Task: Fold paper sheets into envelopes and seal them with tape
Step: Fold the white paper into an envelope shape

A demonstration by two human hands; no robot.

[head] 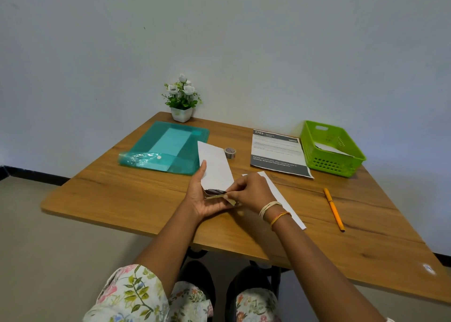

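A folded white paper envelope point(214, 165) is held above the wooden table point(136, 194), its long side pointing away from me. My left hand point(202, 197) grips its near end from the left and below. My right hand point(249, 191) pinches a strip of tape point(219, 196) with a dark pattern against that near end. A small tape roll point(230, 152) stands on the table just beyond the envelope. Another folded white sheet point(285, 199) lies flat under my right wrist.
A teal plastic folder point(168, 148) lies at the back left, a potted white flower point(181, 99) behind it. A printed sheet point(278, 153) and a green basket point(332, 148) holding paper sit at the back right. An orange pen point(333, 209) lies at right.
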